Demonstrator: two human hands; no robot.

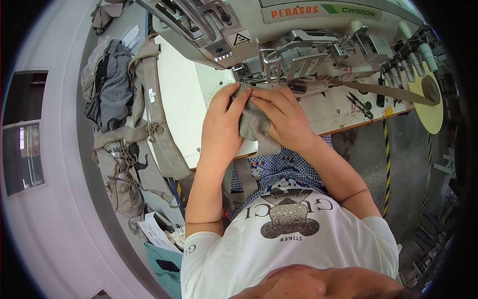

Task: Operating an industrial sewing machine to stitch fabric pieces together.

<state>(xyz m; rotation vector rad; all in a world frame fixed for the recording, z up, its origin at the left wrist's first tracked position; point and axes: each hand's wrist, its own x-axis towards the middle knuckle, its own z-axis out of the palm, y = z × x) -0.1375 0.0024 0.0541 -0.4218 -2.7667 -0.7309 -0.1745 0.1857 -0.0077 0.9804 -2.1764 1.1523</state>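
Both my hands hold a piece of grey knit fabric (255, 127) at the front of a white industrial sewing machine (294, 42). My left hand (221, 117) grips its left edge, thumb and fingers closed near the needle area. From the other side my right hand (288, 117) pinches the top of the cloth, fingertips close to the left hand's. The fabric's upper end lies right by the presser foot, which is partly hidden behind metal guides. Its lower end hangs over the table's front edge toward my lap.
Beige-grey fabric bands (154, 99) lie along the table's left edge, beside a heap of dark grey cloth (117, 82). Thread snips (359, 105) rest on the table at right. A brown tape (383, 89) runs from a pale yellow disc (432, 109) to the machine.
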